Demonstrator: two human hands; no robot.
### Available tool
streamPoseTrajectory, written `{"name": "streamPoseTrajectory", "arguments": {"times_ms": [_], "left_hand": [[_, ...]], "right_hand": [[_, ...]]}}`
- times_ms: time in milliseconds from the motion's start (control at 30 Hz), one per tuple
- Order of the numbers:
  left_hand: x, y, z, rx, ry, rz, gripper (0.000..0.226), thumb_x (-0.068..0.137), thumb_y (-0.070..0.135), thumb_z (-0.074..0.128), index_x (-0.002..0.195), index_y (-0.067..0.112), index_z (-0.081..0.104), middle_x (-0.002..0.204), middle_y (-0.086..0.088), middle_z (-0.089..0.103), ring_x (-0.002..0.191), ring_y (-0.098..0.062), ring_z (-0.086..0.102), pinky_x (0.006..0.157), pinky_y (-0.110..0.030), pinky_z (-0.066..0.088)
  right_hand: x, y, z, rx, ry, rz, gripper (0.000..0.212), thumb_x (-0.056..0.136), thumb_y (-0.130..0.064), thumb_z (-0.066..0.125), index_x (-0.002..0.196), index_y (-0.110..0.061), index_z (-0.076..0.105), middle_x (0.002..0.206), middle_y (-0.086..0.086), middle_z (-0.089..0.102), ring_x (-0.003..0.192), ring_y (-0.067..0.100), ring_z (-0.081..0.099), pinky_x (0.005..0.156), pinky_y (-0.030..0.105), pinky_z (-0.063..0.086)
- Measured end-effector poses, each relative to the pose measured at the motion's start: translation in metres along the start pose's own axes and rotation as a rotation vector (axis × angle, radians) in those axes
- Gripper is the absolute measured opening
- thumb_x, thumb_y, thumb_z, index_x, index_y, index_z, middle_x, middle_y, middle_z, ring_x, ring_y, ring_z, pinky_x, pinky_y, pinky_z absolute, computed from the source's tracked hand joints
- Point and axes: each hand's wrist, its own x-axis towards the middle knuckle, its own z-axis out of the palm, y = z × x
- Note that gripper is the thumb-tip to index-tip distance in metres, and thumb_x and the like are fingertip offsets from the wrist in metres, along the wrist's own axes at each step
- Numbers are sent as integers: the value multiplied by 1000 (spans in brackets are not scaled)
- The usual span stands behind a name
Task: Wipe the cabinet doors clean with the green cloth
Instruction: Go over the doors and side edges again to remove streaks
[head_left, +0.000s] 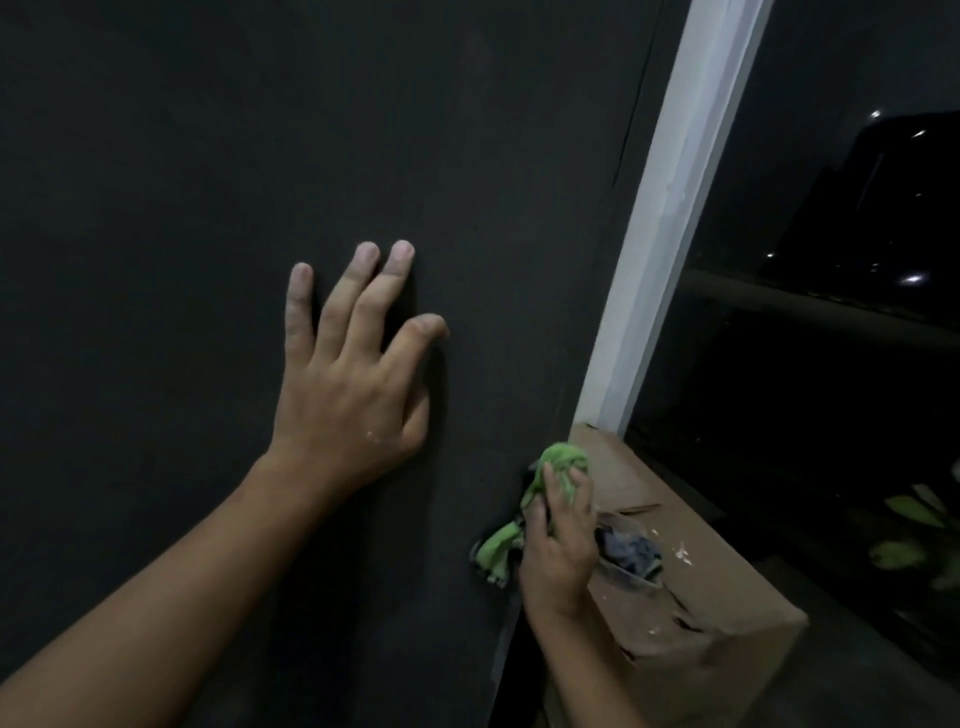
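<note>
Left hand (348, 384) lies flat on the big dark door (156, 156), arm reaching up and fingers spread out straight, while low at the door's right edge, next to a brown box (717, 597), the right hand (558, 551) squeezes the bunched green cloth (558, 460).

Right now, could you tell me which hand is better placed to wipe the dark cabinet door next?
The right hand: it grips the crumpled green cloth at the edge of the dark cabinet door. The left hand rests open on the door, holding nothing.
</note>
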Motion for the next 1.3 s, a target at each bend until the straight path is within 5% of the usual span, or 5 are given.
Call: {"name": "streamPoseTrajectory", "arguments": {"times_ms": [333, 633, 933, 1200, 1300], "left_hand": [[-37, 13, 13, -65, -99, 95, 37, 81, 19, 55, 116, 13, 64, 157, -13, 35, 148, -30, 26, 121, -54, 13], [-34, 9, 3, -291, -116, 43, 54, 79, 11, 41, 133, 10, 44, 155, -18, 35, 149, -31, 26, 123, -49, 10], [-45, 0, 4, -267, -161, 121, 48, 79, 16, 47, 127, 13, 49, 130, -19, 55, 142, -37, 34, 122, -51, 17], [-53, 1, -7, -98, -401, 137, 64, 77, 28, 43, 138, 13, 54, 152, -15, 38, 150, -32, 20, 123, -49, 9], [-62, 4, -6, -60, -420, 129, 66, 77, 27, 42, 142, 13, 52, 159, -14, 30, 151, -30, 16, 123, -50, 7]], "right_hand": [[9, -57, 14, 245, 234, 620, 47, 98, -1, 56, 137, -28, 55, 155, -11, 41, 130, -15, 37, 101, 1, 34], [175, -148, 47, 125, 80, -446, 38, 95, 2, 58, 133, 0, 62, 143, 15, 54, 138, 34, 44, 112, 54, 41], [162, -80, 15, 16, -355, -1176, 32, 99, -12, 63, 130, -17, 63, 140, 1, 54, 136, 39, 48, 115, 57, 33], [173, -74, -6, -33, 27, -399, 46, 91, -15, 65, 135, -23, 59, 141, -17, 49, 121, -5, 34, 97, 28, 34], [164, -82, 0, -21, 48, -249, 53, 90, -15, 64, 140, -28, 51, 140, -22, 47, 111, 10, 35, 92, 14, 32]]}}
